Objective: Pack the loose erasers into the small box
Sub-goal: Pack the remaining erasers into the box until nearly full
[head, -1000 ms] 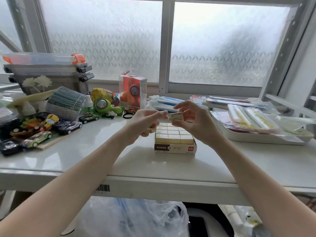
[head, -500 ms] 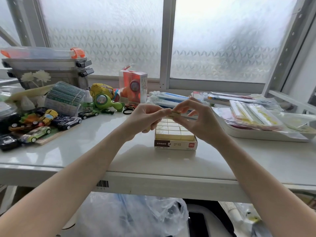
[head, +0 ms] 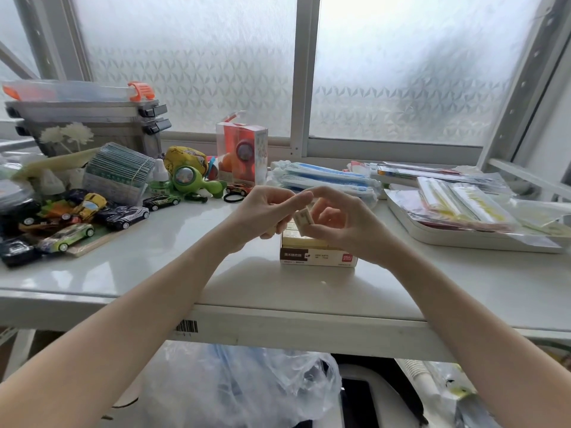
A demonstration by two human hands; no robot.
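Observation:
A small open cardboard box (head: 318, 257) with a brown and white front stands mid-table, filled with rows of cream erasers (head: 298, 240). Directly above it my right hand (head: 343, 225) pinches one cream eraser (head: 303, 218), tilted on edge. My left hand (head: 268, 213) is curled beside it, its fingertips meeting the right hand's over the eraser; a pale piece shows under its fingers, and I cannot tell what that is. Both hands hide most of the box's inside.
Toy cars (head: 65, 237) and a green toy (head: 188, 180) crowd the left of the white table (head: 160, 264). An orange boxed toy (head: 242, 152) stands behind. A white tray (head: 463, 236) of packaged stationery lies at the right. Plastic bags (head: 234, 387) hang below the front edge.
Both hands have dropped a little closer to the box. The eraser in my right hand has turned from flat to tilted on edge.

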